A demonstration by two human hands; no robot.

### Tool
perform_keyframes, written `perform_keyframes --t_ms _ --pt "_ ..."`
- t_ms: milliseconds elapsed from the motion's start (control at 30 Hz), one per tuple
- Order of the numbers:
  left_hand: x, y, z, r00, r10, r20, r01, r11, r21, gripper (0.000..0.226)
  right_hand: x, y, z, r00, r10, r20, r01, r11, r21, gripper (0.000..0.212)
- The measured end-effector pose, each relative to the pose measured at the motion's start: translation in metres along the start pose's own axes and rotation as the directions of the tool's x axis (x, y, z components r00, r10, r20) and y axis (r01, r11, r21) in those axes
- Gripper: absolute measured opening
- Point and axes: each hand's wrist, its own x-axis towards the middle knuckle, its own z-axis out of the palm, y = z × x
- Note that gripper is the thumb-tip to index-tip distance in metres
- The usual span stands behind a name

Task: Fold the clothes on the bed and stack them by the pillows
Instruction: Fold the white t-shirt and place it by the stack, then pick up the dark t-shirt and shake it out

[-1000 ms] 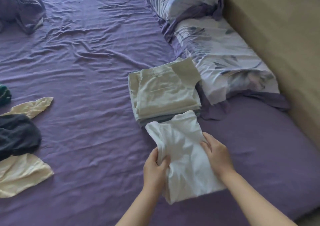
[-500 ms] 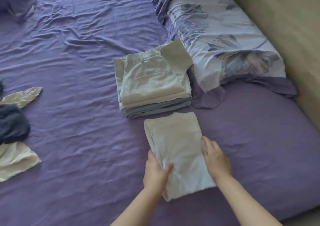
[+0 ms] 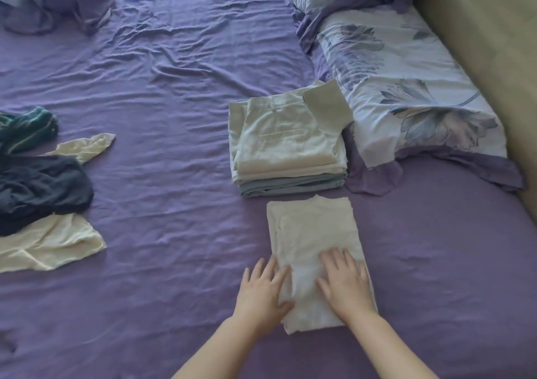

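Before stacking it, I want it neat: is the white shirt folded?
Folded: the white shirt lies as a compact rectangle under both flat hands.

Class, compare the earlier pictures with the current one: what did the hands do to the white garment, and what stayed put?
Both hands let go of the white garment, now flat on the sheet; the left hand and right hand press it with straight fingers. The folded stack by the pillow and the unfolded clothes stayed put.
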Motion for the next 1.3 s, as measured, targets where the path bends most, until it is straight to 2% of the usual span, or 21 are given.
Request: perform_keyframes --t_ms 200,400,600,833,1000,1133,1300 --pt "-0.031 -0.050 -0.024 0.986 -0.165 -0.036 0.163 0.985 -0.063 0.059 -0.007 -0.065 -0.013 0.996 -0.084 0.016 0.084 0.996 -0.014 0.045" --pt "-0.061 -0.122 -0.042 0.969 -0.235 -0.077 0.227 0.969 -0.094 0.046 -0.007 -0.156 -0.017 0.982 -0.166 0.095 0.171 0.984 -0.049 0.047" --pt "-0.096 -0.216 -0.061 0.949 -0.304 -0.080 0.294 0.949 -0.117 0.043 0.006 -0.261 -0.015 0.959 -0.245 0.145 0.261 0.960 -0.100 0.044" --pt "-0.136 -0.350 -0.086 0.901 -0.418 -0.115 0.405 0.906 -0.123 0.043 0.031 -0.395 -0.014 0.921 -0.359 0.151 0.373 0.924 -0.080 0.041" --pt "-0.149 -0.437 -0.099 0.865 -0.478 -0.154 0.462 0.878 -0.126 0.038 0.060 -0.478 -0.014 0.886 -0.447 0.123 0.457 0.887 -0.068 0.034" --pt "-0.142 -0.496 -0.113 0.834 -0.494 -0.245 0.467 0.869 -0.161 0.035 0.090 -0.528 -0.017 0.873 -0.482 0.073 0.486 0.870 -0.077 0.032" --pt "-0.102 -0.551 -0.138 0.802 -0.474 -0.363 0.433 0.880 -0.192 0.041 0.138 -0.568 -0.021 0.870 -0.492 -0.015 0.491 0.870 -0.050 0.039"
